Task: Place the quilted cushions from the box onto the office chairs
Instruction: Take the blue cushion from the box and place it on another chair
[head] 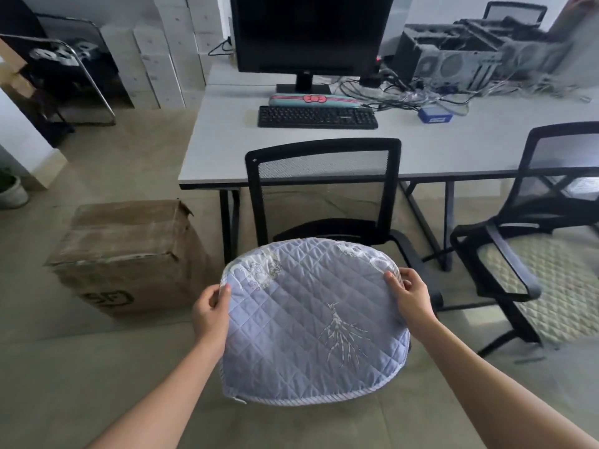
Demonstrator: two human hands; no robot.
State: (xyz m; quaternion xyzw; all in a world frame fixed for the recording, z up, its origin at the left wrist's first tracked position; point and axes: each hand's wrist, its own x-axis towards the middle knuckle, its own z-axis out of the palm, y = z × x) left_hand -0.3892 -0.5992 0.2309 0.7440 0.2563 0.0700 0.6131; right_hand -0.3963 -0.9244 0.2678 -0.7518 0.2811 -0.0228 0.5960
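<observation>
A lavender quilted cushion (pixel 311 322) with a white tree print lies over the seat of the black mesh office chair (pixel 324 176) in front of me. My left hand (pixel 210 314) pinches its left edge and my right hand (pixel 410 296) grips its right edge. The seat under the cushion is hidden. A second black office chair (pixel 505 270) stands at the right with a beige quilted cushion (pixel 557 286) on its seat. The brown cardboard box (pixel 129 254) rests on the floor to the left, its top flaps closed.
A grey desk (pixel 227 150) behind the chairs carries a monitor (pixel 308 34), a keyboard (pixel 317 117), a wrist rest, tangled cables and computer cases (pixel 460 56). A metal-framed chair (pixel 74 69) and white boxes stand at the back left. The floor is tan.
</observation>
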